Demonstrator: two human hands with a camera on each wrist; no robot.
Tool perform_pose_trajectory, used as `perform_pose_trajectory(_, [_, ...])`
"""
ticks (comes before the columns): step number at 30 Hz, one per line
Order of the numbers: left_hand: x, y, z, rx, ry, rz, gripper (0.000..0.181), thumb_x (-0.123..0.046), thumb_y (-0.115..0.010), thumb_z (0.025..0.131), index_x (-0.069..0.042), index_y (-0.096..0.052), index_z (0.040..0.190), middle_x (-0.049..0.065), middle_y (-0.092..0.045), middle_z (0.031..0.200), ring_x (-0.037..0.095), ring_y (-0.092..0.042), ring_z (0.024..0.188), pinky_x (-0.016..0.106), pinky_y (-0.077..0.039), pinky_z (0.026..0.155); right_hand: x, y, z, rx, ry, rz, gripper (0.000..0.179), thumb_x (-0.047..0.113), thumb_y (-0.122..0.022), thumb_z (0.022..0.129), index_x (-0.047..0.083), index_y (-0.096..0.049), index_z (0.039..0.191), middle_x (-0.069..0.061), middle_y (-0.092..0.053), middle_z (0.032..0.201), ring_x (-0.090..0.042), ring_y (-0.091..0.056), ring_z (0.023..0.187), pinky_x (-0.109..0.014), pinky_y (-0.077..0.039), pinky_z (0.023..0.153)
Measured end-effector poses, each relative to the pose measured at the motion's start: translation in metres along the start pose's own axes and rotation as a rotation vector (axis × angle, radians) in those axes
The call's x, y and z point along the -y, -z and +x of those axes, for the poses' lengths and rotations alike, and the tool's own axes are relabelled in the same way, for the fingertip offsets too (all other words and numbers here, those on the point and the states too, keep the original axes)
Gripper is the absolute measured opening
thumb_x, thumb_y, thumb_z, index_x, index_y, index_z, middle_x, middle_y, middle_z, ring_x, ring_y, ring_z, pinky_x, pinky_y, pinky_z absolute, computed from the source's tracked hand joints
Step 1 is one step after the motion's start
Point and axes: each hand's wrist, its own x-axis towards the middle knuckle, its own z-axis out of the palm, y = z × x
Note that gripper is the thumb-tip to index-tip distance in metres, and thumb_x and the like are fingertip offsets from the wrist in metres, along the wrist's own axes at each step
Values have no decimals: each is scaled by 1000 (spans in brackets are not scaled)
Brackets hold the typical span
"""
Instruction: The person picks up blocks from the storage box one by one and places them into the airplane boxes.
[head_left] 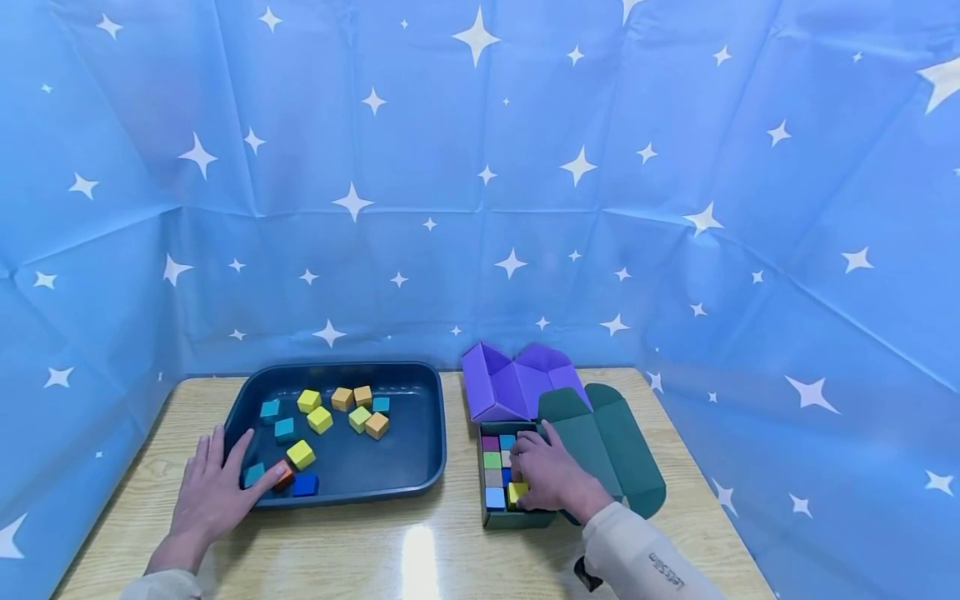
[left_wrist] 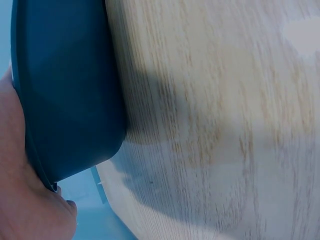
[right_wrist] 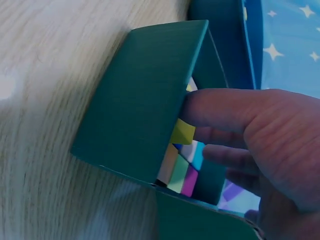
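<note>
My right hand (head_left: 551,475) reaches into the green box (head_left: 517,521), thumb and fingers pinching a yellow cube (right_wrist: 183,132) near the front wall. Coloured cubes fill the box around it, among them a light blue cube (head_left: 495,498), a lime green cube (head_left: 491,460) and a purple cube (head_left: 490,443). My left hand (head_left: 213,492) rests over the left front corner of the dark blue tray (head_left: 390,497), fingers spread and mostly straight. Its thumb lies over the rim beside an orange-red cube (head_left: 283,475); a teal cube (head_left: 255,475) sits between thumb and index finger.
Inside the tray lie loose cubes, including a yellow cube (head_left: 302,454), a blue cube (head_left: 305,484) and an orange cube (head_left: 377,426). The box's green lid (head_left: 626,450) is folded open to the right. Behind stands an open purple box (head_left: 510,392). Starry blue cloth (head_left: 450,150) encloses the table.
</note>
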Motion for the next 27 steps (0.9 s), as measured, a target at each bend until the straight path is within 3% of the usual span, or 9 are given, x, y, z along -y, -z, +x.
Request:
perform_pose_trajectory(16, [1,-1,0,-7,-2,-1,101,-71,-46,89,4,-22,151,38,7,156,58,11,142,75,-1,111,4,-20,3,-121,37,-84,27,29,-87,69,20,-62,72,-4,-61,125,-31,-46,134,-67,-24,115])
perform_pose_trajectory(21, [0,0,0,-7,-4,-2,101,-71,-46,89,5,-22,151,39,7,155,58,9,142,75,-1,111,3,-17,3,-144,31,-41,26,30,-88,68,21,-63,73,-5,-63,123,-33,-46,134,-67,-23,115])
perform_pose_trajectory(27, [0,1,0,4,-1,-6,101,-71,-46,89,5,-21,151,39,6,155,59,10,142,75,-1,111,10,0,14,-203,26,60,20,32,-83,76,20,-67,82,-7,-62,129,-33,-44,136,-67,-19,116])
